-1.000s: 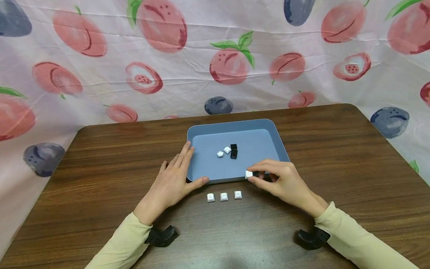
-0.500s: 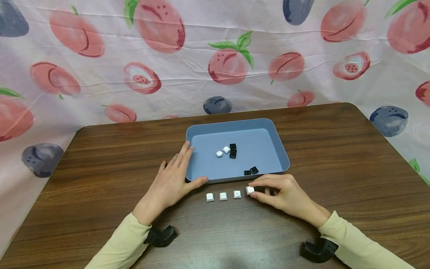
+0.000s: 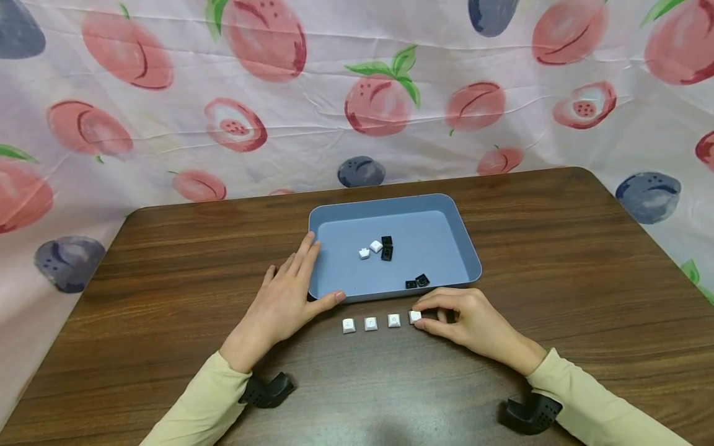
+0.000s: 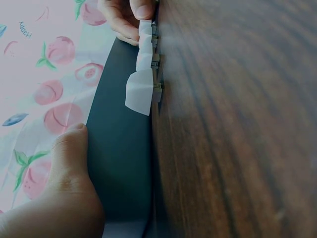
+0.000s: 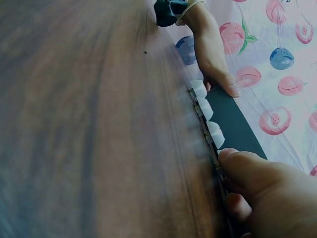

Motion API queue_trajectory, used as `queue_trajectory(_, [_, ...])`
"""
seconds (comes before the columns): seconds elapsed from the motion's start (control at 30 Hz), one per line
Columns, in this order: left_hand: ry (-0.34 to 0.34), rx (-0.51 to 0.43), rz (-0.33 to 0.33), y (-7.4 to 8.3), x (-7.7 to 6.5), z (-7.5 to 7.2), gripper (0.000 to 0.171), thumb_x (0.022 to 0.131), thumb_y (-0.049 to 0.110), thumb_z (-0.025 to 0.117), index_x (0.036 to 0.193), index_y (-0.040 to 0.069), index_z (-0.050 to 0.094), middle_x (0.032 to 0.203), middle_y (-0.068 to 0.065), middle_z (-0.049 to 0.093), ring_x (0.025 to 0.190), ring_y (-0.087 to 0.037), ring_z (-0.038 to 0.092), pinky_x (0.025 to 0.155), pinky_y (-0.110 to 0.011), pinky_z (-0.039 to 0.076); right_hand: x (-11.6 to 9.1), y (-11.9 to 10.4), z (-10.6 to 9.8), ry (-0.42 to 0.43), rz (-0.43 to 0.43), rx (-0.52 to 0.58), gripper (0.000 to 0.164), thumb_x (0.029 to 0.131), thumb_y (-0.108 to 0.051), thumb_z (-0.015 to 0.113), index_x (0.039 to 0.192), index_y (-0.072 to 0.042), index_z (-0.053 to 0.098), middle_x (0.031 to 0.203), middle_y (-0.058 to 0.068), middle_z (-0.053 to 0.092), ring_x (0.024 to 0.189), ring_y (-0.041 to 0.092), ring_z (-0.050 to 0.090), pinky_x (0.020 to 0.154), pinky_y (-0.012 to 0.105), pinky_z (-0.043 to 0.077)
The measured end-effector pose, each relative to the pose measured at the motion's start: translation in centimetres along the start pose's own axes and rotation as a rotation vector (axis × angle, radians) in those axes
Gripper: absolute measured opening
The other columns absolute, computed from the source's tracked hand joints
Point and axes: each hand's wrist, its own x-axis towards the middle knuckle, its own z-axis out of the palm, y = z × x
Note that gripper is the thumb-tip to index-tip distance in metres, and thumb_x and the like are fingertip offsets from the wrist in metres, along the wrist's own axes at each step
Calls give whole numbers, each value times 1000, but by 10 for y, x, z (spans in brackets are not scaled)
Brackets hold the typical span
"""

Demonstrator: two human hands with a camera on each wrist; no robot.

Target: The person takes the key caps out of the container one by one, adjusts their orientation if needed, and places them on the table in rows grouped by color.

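Note:
On the table, three white keycaps [image 3: 370, 324] stand in a row in front of the blue tray [image 3: 357, 291]. At the row's right end, my right hand [image 3: 471, 316] pinches another white keycap [image 3: 414, 317] between thumb and forefinger, down at the tabletop. The right wrist view shows that thumb [image 5: 242, 163] against the keycap, which is mostly hidden. My left hand [image 3: 284, 303] rests with fairly straight fingers along the tray's left side, its thumb [image 4: 72, 153] at the front rim. Inside the tray lie two white keycaps [image 3: 376, 246] and several black keycaps [image 3: 387, 253].
The brown wood table [image 3: 223, 248] extends well beyond the tray on both sides. A fruit-patterned cloth [image 3: 312, 124] hangs behind its back edge. Black wrist devices [image 3: 268, 391] sit at both cuffs.
My right hand has brought the white keycap from over the tray's front rim down to the row's right end. Two black keycaps at the tray's front now show fully. The left hand stays put.

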Motion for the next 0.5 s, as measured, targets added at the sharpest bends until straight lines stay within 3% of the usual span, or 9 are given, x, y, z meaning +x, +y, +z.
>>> queue_trajectory(0.2, [4, 4, -15, 9, -8, 1, 101, 93, 69, 57, 165, 11, 15, 173, -3, 3, 149, -43, 34, 111, -74, 26, -6, -2, -4, -20, -9, 10, 21, 85, -15, 85, 104, -19, 78, 99, -12, 73, 65, -6, 50, 59, 11, 42])
queue_trajectory(0.5, [2, 0, -20, 9, -8, 1, 102, 93, 70, 57, 165, 11, 15, 173, -2, 3, 149, -43, 33, 112, -75, 25, -7, -3, -3, -7, -3, -20, 24, 83, -16, 86, 105, -16, 78, 99, -12, 72, 66, -3, 52, 62, 11, 44])
